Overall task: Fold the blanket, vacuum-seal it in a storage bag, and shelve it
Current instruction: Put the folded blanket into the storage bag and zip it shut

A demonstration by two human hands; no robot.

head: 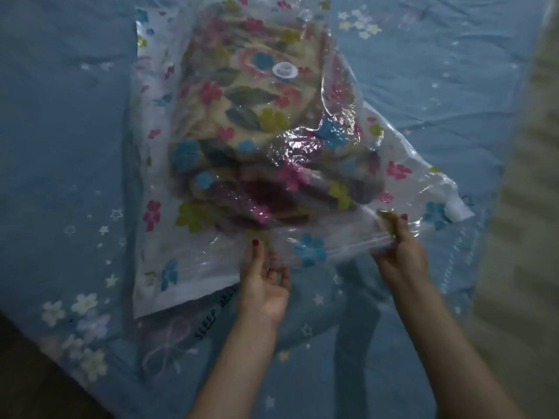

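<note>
A clear storage bag point(157, 267) printed with coloured flowers lies on the blue bed sheet point(60, 146). Inside it sits the folded floral blanket point(242, 116), seen through the plastic. A white round valve point(285, 71) sits on the bag's top face, far from me. My left hand point(263, 282) grips the bag's near edge by the zip strip, thumb on top. My right hand point(399, 249) pinches the zip strip point(357, 241) further right, lifting that part slightly off the bed.
The blue sheet carries stars, flowers and the words "SLEEP WELL" point(213, 316). A pale ribbed cover point(520, 207) runs along the right side. The dark floor point(30, 373) shows at the bottom left, past the bed's edge.
</note>
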